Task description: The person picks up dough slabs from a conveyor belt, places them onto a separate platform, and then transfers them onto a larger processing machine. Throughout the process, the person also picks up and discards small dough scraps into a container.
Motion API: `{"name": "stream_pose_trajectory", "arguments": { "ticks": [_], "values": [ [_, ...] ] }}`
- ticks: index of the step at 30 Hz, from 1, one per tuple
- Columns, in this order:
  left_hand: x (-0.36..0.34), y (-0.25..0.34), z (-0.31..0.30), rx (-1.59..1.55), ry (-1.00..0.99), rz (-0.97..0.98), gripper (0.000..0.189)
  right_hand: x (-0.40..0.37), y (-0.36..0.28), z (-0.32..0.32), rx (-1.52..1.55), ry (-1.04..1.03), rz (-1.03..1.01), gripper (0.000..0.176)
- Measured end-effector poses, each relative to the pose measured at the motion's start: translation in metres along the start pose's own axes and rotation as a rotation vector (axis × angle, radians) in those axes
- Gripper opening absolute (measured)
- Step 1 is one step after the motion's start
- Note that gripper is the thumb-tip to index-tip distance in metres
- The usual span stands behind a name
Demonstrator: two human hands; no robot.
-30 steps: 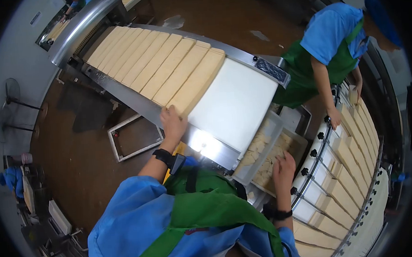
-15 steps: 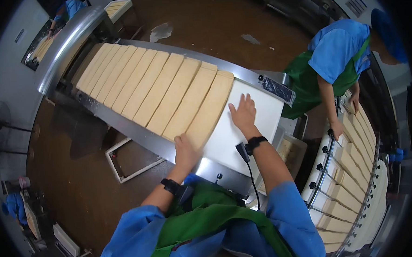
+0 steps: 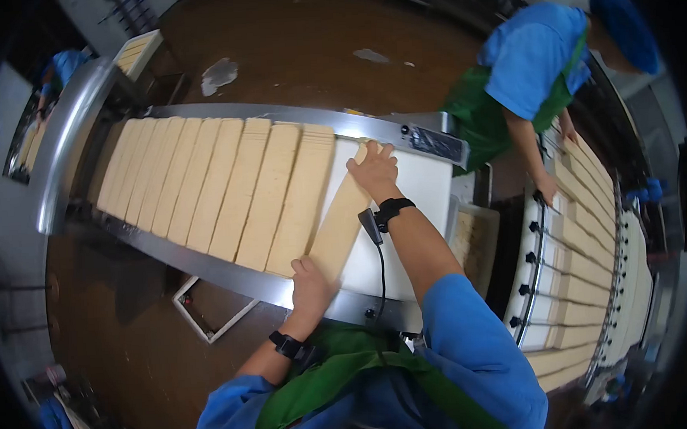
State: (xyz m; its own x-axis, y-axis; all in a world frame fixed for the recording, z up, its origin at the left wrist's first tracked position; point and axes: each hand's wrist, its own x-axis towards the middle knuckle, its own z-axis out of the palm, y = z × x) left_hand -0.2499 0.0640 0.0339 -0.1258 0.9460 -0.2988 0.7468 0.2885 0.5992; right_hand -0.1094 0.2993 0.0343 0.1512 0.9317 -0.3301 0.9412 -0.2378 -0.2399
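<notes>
On the near conveyor's white surface, 1 dough strip lies long-axis near-left to far-right; the left hand grips its near end, fingers curled, the right hand its far end, fingers spread.

Pale strip: ends partly hidden by hands. Apron: cut off below.

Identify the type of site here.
Likely a food-production floor, possibly a bakery: long dough-like slabs lie in a row on a white belt, and a co-worker in a green apron bends over a second line.
</notes>
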Motion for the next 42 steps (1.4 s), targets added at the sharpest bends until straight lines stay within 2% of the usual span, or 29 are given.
{"name": "stream_pose_trajectory", "arguments": {
  "ticks": [3,6,10,13,16,19,23,25,26,29,33,36,39,42],
  "values": [
    [0.004,0.001,0.006,0.010,-0.017,0.254,0.070,-0.019,0.049,-0.024,0.111,0.074,0.181,0.074],
    [0.009,0.014,0.019,-0.130,-0.139,0.419,0.073,-0.014,0.122,-0.008,0.034,0.236,0.296,0.078],
    [0.002,0.065,0.039,0.028,-0.339,0.171,0.077,-0.072,0.167,-0.028,0.438,0.398,0.347,0.079],
    [0.000,0.075,0.065,0.036,-0.174,0.414,0.075,-0.101,0.229,-0.018,0.538,0.613,0.444,0.077],
    [-0.020,0.116,0.074,-0.057,-0.171,0.664,0.071,-0.167,0.292,-0.033,0.602,0.924,0.490,0.072],
    [-0.050,0.173,0.084,-0.084,-0.303,0.802,0.071,-0.254,0.349,-0.063,0.603,0.979,0.764,0.072],
    [-0.103,0.237,0.102,-0.169,-0.556,1.114,0.070,-0.354,0.432,-0.088,0.624,0.903,1.096,0.073],
    [-0.123,0.258,0.111,-0.167,-0.694,1.228,0.073,-0.383,0.476,-0.090,0.410,0.597,1.154,0.065],
    [-0.134,0.268,0.110,-0.129,-0.810,1.163,0.068,-0.390,0.496,-0.089,0.309,0.440,1.170,0.063],
    [-0.152,0.286,0.114,-0.133,-0.949,1.150,0.065,-0.387,0.556,-0.075,0.272,0.387,1.057,0.058],
    [-0.161,0.293,0.135,-0.140,-0.891,1.183,0.064,-0.384,0.578,-0.080,0.312,0.317,1.039,0.058],
    [-0.166,0.298,0.146,-0.107,-0.882,1.156,0.063,-0.382,0.592,-0.067,0.292,0.369,1.056,0.059],
    [-0.171,0.303,0.155,-0.100,-0.889,1.147,0.061,-0.379,0.603,-0.053,0.119,0.556,1.078,0.055],
    [-0.177,0.310,0.169,-0.108,-0.908,1.137,0.062,-0.386,0.605,-0.063,0.074,0.550,1.037,0.049]
  ]
}}
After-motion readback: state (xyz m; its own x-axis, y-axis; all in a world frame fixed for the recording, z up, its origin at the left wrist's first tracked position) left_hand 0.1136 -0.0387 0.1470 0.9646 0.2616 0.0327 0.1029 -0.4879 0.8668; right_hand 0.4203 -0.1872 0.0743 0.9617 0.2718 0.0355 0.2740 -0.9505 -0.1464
